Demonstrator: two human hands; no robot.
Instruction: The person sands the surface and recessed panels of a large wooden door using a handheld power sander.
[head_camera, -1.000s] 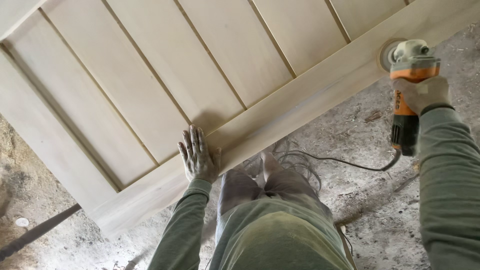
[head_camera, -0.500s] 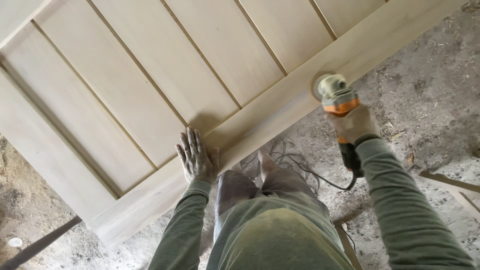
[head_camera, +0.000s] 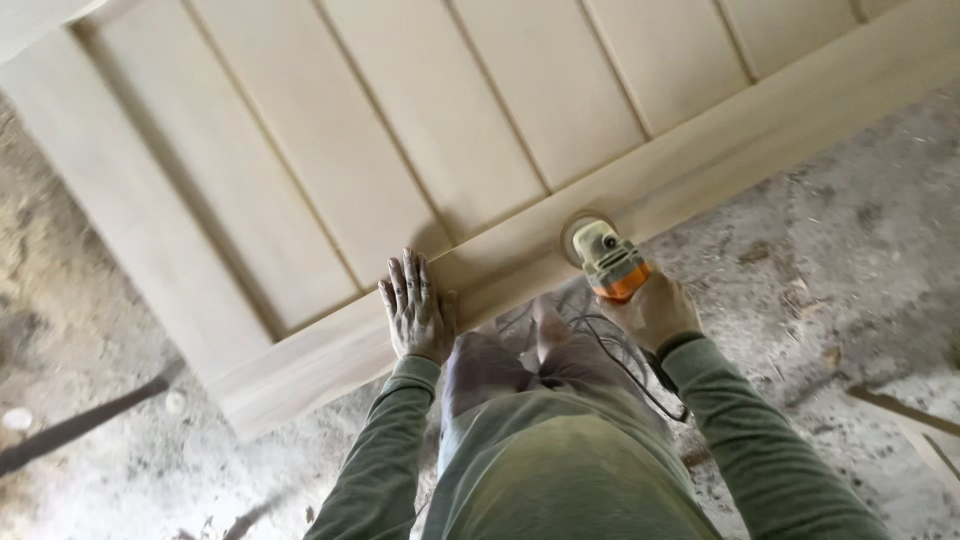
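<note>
A large pale wooden door (head_camera: 400, 150) with vertical panels lies flat in front of me. My left hand (head_camera: 415, 308) rests flat, fingers spread, on its near rail. My right hand (head_camera: 655, 312) grips an orange and grey angle grinder (head_camera: 605, 258), whose round disc presses on the same rail just right of my left hand. A black cord (head_camera: 625, 365) trails from the tool past my legs.
The ground (head_camera: 830, 300) around the door is dusty concrete with wood scraps. A dark bar (head_camera: 80, 425) lies at the lower left beside a small white round object (head_camera: 17, 418). A wooden strip (head_camera: 910, 415) lies at the right.
My right hand has carried the grinder leftward along the rail, from the far right to close beside my left hand. The left hand has stayed in place.
</note>
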